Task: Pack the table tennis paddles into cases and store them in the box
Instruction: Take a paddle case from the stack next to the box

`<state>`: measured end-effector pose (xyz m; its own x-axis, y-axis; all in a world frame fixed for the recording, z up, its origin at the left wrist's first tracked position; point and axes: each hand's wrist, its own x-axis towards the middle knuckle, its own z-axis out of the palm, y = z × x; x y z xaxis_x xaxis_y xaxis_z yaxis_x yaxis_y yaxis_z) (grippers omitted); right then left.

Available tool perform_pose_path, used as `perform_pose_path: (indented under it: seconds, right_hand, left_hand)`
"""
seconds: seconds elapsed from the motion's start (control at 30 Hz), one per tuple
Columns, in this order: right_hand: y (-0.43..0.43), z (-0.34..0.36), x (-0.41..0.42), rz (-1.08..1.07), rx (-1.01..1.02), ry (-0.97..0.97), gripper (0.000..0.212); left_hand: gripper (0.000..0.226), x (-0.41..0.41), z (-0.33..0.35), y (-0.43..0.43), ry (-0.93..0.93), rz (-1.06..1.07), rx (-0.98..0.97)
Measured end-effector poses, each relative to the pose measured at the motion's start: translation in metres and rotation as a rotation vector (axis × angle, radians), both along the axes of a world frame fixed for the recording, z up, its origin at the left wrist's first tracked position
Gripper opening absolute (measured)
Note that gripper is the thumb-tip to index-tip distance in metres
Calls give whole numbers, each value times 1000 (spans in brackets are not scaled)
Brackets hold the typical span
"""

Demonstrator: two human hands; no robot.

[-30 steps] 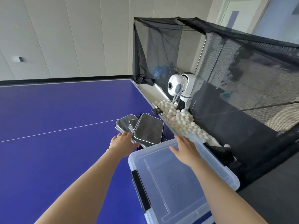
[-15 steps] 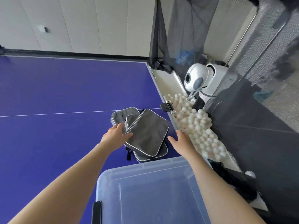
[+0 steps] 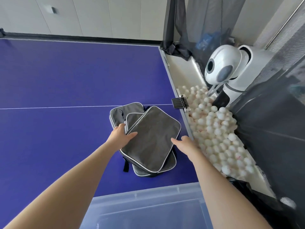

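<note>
My left hand (image 3: 123, 135) lies spread, fingers resting on the left edge of the top case (image 3: 151, 141). My right hand (image 3: 184, 142) hangs loosely open at its right edge, touching it, I think. The case lies between them, long axis running away and rightward, one of three cases (image 3: 122, 113) stacked on the bench (image 3: 49, 80), with one box (image 3: 148, 194) nearest me.

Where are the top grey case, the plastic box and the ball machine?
top grey case (image 3: 151, 141), head view, its flat face
plastic box (image 3: 148, 192), head view, far rim
ball machine (image 3: 221, 63), head view, round head
</note>
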<state>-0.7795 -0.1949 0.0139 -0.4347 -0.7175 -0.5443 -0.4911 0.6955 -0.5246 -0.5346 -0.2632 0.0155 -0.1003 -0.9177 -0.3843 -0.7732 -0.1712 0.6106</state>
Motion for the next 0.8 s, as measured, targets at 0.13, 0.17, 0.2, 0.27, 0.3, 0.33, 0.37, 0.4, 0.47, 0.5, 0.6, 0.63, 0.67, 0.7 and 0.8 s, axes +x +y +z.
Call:
perform_pose_path:
  seconds: [0.13, 0.17, 0.2, 0.27, 0.3, 0.33, 0.37, 0.4, 0.47, 0.5, 0.6, 0.63, 0.67, 0.7, 0.8]
  right_hand:
    - [-8, -15, 3, -57, 24, -115, 68]
    - [-9, -17, 4, -71, 17, -147, 66]
    - [-10, -18, 6, -87, 10, -176, 64]
    - [-13, -19, 11, -120, 1, -215, 66]
    - [-13, -19, 12, -137, -7, -231, 67]
    - [-15, -17, 14, -149, -18, -243, 67]
    - [-16, -15, 17, -160, -30, -249, 66]
    - [-16, -13, 18, -169, -44, -244, 65]
    - [-18, -7, 22, -179, -97, -234, 61]
    - [-18, -3, 25, -187, -130, -245, 60]
    - [-19, 9, 35, -235, -233, -356, 67]
    - [-19, 12, 38, -251, -264, -393, 70]
    - [-18, 18, 43, -261, -298, -422, 71]
    - [-18, 24, 48, -271, -333, -453, 71]
    - [-17, 43, 67, -290, -426, -565, 65]
  left_hand:
    - [77, -5, -12, -4, -22, -4, 30]
    - [76, -6, -14, -2, -26, -11, 31]
    - [74, -7, -16, -1, -35, -19, 29]
    - [72, -7, -17, 2, -59, -31, 23]
    - [72, -8, -18, 3, -64, -33, 21]
    - [71, -8, -17, 4, -65, -27, 18]
    - [71, -7, -16, 5, -63, -18, 17]
    - [70, -7, -16, 6, -57, -7, 18]
    - [68, -4, -11, 7, -41, 22, 10]
    - [67, -2, -7, 7, -31, 36, 0]
    - [69, 8, 7, 11, 11, 90, -34]
    - [69, 12, 11, 12, 31, 108, -42]
    - [69, 16, 17, 15, 52, 129, -52]
    - [69, 22, 23, 17, 72, 150, -62]
    - [64, 40, 43, 26, 120, 209, -95]
